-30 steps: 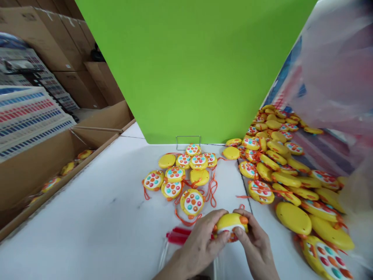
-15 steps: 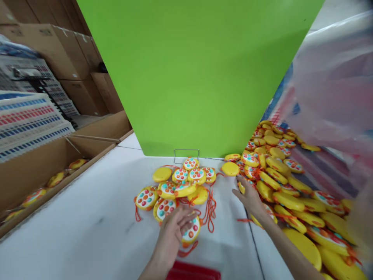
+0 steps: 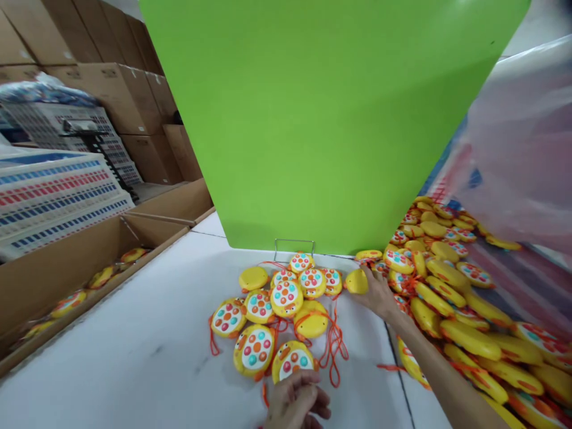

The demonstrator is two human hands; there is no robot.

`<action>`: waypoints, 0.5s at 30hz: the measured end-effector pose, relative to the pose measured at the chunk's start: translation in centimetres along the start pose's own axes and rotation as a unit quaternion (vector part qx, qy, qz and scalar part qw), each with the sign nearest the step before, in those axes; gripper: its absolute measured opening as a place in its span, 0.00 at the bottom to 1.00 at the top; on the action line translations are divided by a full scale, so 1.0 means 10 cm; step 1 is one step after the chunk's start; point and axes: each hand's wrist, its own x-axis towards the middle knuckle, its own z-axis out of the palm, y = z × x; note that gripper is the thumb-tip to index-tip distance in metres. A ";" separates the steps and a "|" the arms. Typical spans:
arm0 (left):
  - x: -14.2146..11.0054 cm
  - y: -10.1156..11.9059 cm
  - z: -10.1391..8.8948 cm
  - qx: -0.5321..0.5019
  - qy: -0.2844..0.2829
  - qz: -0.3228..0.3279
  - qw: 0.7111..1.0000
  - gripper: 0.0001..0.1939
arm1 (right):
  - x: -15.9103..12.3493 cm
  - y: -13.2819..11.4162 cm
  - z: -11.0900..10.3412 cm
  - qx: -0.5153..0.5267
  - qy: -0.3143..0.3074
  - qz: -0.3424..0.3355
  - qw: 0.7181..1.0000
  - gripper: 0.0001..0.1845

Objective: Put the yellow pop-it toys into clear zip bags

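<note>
Several yellow duck-shaped toys with coloured round buttons and orange cords lie in a loose cluster on the white table (image 3: 179,333). My left hand (image 3: 297,402) is at the bottom of the view, fingers loosely curled and apart, with nothing seen in them. It overlaps the lower edge of the nearest duck toy (image 3: 292,357). To the right of the cluster, my right hand (image 3: 378,293) grips a duck toy (image 3: 356,281) that shows its plain yellow back. Its thumb is at the near edge; the other fingers are partly hidden.
A large heap of the same toys (image 3: 451,274) fills the right side, beside clear plastic sheeting (image 3: 531,149). Upright behind the table is a green board (image 3: 330,131), with a wire stand (image 3: 295,241) at its foot. An open carton (image 3: 147,229) holding wrapped toys lies left.
My left hand has drawn back toward me, uncovering the nearest toys. My right hand has moved from the heap's edge onto the yellow-backed toy. One tilted toy now lies flat, buttons up.
</note>
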 end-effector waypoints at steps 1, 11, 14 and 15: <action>0.00 0.02 0.01 0.014 -0.003 0.013 1.000 0.28 | -0.18 -0.06 -0.04 0.009 0.010 -0.020 1.000 0.42; -0.02 0.13 0.57 0.193 -0.104 0.177 0.959 0.29 | -1.75 -0.57 -0.27 0.036 0.153 -0.121 0.980 0.38; -0.07 0.07 0.60 0.218 -0.052 0.135 0.965 0.28 | -2.00 -0.34 -0.40 -0.007 0.139 -0.094 0.986 0.34; -0.10 0.07 0.58 0.226 -0.042 0.127 0.965 0.27 | -2.12 -0.16 -0.48 -0.007 0.153 -0.054 0.987 0.31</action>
